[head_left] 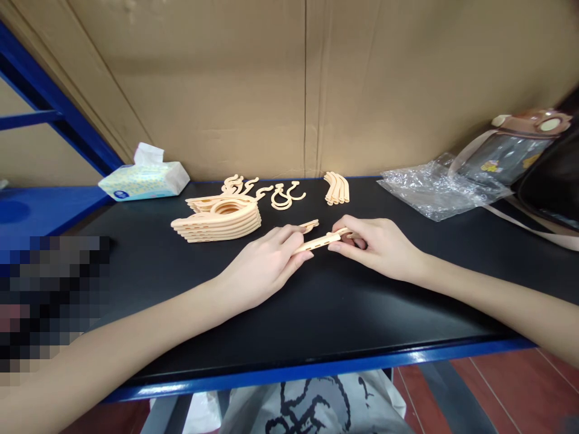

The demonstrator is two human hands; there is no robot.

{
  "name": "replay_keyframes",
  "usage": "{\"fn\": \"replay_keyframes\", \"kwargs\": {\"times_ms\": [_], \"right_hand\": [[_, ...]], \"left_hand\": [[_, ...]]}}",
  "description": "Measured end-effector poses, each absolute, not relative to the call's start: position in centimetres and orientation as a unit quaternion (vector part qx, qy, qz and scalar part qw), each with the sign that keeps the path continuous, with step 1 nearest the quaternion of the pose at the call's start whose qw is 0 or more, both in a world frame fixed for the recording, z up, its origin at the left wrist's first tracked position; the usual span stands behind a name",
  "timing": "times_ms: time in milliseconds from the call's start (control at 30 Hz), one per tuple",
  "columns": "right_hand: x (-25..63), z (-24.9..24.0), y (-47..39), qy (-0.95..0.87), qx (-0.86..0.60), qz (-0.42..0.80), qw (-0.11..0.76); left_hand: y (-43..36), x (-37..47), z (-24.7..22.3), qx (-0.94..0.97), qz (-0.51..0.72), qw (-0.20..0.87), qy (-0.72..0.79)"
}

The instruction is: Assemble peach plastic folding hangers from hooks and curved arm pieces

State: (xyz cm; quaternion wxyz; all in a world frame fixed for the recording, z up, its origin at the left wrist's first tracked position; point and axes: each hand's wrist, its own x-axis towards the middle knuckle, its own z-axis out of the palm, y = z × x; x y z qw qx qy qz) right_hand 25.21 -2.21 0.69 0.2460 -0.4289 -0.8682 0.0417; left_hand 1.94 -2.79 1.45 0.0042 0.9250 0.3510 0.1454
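Over the middle of the black table, my left hand (266, 259) grips a cream plastic hanger part (316, 243) with small slots along its edge. My right hand (380, 244) pinches a small cream curved piece (344, 231) against the right end of that part; its exact shape is half hidden by my fingers. Left of my hands stands a stack of cream hanger bodies (217, 226). Behind it lie several loose cream hooks (237, 185), with a few more hooks (283, 199) beside them. Farther right rests a bundle of curved cream arms (337, 188).
A tissue pack (145, 179) sits at the back left. At the back right, a crumpled clear plastic bag (438, 187) lies by a strapped bottle (511, 150). Cardboard (253, 90) walls the back. The table's blue front edge (316, 378) runs nearest me, above a printed bag (312, 407).
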Motion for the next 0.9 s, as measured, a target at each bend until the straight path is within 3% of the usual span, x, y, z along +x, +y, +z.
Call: {"fn": "replay_keyframes", "kwargs": {"times_ms": [900], "right_hand": [[25.2,0.83,-2.06,-0.876,-0.403,0.125,0.236]], "left_hand": [[-2.75,1.81,1.03,0.923,0.152,-0.001,0.353]]}}
